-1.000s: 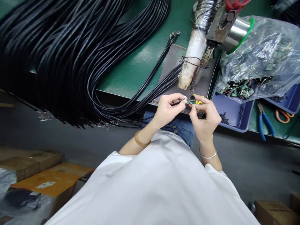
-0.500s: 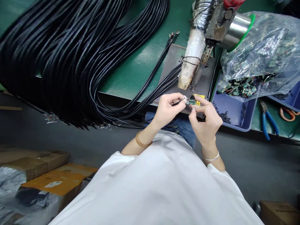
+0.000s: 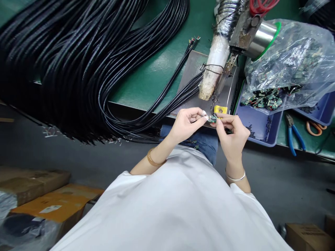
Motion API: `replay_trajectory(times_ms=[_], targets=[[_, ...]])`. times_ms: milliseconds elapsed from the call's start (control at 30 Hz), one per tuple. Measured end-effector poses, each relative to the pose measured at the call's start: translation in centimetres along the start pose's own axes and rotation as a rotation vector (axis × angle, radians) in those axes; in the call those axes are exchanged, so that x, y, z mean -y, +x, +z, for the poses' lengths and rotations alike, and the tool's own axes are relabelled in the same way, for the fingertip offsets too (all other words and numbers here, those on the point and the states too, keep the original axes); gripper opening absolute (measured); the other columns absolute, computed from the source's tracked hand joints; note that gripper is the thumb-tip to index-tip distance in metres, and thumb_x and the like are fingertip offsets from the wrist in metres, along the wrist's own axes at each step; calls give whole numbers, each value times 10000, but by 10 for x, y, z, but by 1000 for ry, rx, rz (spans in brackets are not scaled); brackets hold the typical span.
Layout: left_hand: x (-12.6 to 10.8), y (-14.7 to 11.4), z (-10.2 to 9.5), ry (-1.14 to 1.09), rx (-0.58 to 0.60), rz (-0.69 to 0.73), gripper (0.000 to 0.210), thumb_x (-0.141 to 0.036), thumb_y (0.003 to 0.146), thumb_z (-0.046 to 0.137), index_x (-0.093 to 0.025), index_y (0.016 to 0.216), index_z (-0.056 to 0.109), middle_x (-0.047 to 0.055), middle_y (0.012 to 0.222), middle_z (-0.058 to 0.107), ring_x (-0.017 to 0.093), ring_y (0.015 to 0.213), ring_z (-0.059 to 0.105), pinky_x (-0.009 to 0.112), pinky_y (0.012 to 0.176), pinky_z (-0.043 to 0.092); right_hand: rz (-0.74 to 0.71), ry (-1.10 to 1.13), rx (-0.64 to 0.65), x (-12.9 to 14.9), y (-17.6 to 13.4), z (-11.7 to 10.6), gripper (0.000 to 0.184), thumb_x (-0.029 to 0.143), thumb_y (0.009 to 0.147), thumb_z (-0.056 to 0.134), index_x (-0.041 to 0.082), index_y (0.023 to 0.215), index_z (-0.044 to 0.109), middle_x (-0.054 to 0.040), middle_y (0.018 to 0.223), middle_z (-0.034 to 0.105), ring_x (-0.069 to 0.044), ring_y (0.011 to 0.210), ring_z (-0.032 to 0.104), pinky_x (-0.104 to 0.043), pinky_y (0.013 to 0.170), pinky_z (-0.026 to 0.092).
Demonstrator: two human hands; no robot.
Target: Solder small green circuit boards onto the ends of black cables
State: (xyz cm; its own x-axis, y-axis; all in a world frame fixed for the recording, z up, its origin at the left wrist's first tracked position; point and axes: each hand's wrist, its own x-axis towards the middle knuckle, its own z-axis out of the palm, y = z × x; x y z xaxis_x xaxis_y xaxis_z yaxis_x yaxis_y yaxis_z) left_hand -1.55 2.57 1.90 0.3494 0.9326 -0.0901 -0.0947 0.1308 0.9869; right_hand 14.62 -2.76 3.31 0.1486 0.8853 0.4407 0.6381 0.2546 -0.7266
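Observation:
My left hand (image 3: 183,125) pinches the end of a black cable, mostly hidden by the fingers, with bare wire ends toward the right. A small green circuit board (image 3: 213,119) meets those wires, gripped at its right side by my right hand's (image 3: 232,134) thumb and fingers. Just above the board is the tip of a soldering iron (image 3: 222,83), mounted pointing down; a gap or contact with the board cannot be made out. Behind my right fingertips lies a yellow piece (image 3: 220,109) with dark marks.
Black cables (image 3: 78,69) cover the left of the green bench (image 3: 154,78). A white-wrapped duct (image 3: 213,73) and solder spool (image 3: 264,39) stand above the hands. Right are a purple tray (image 3: 258,127), a bag of circuit boards (image 3: 290,59), blue-handled pliers (image 3: 295,134) and orange-handled scissors (image 3: 315,128).
Both hands have drawn slightly down, bringing the circuit board away from the iron tip. More of the yellow piece shows. The view has shifted slightly.

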Motion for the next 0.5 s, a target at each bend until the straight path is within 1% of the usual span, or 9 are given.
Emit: replay_trajectory(times_ms=[33,67,133,233,300,367,433,500], targets=[[-1,-2,-1,-4,44,-20,171,-285,786,712,-127,762,652,-33,597,491,46,534,395,185,511,319,22,1,16,0,1,-3,44,197,919,634,224,888,648,-6,904,734,-123,738,697,-245,654,572],[-3,-4,-2,1,88,-37,183,-286,787,710,-122,738,644,-39,581,467,42,526,372,185,506,305,14,-18,23,0,1,-7,50,205,922,637,230,906,676,-1,874,710,-119,717,671,-246,640,556],[-4,-7,-3,24,156,-60,195,-275,794,698,-119,701,628,-52,556,413,38,518,330,188,499,274,-68,-90,39,2,1,-13,95,211,917,652,258,960,722,-3,873,666,-123,742,642,-256,651,533],[-6,-10,-5,40,210,-49,186,-253,794,687,-121,687,613,-53,567,400,40,528,318,193,500,262,-202,-176,158,6,-1,-17,184,205,918,656,289,1069,718,-3,890,631,-118,754,626,-253,660,509],[-7,-11,-5,38,221,-30,175,-252,797,683,-121,701,618,-48,586,417,43,539,326,193,502,269,-221,-207,239,8,-2,-16,153,208,933,631,263,1060,696,-4,882,627,-116,746,621,-247,654,498],[-7,-13,-5,45,211,-20,175,-263,809,674,-121,718,626,-46,596,426,47,546,335,192,507,283,-190,-212,274,10,-3,-13,81,213,947,599,230,988,667,-7,870,618,-115,728,608,-245,651,495],[-5,-15,-5,52,187,-7,183,-274,818,667,-124,724,624,-47,599,428,50,551,344,190,514,297,-167,-211,289,10,-4,-9,60,214,951,578,215,924,632,-8,853,602,-114,705,585,-244,635,488],[-2,-16,-3,44,136,19,180,-271,819,664,-132,719,609,-48,605,438,50,556,360,185,527,319,-172,-226,254,9,-5,-6,62,208,945,577,213,891,607,-1,819,589,-114,678,564,-246,620,479]])
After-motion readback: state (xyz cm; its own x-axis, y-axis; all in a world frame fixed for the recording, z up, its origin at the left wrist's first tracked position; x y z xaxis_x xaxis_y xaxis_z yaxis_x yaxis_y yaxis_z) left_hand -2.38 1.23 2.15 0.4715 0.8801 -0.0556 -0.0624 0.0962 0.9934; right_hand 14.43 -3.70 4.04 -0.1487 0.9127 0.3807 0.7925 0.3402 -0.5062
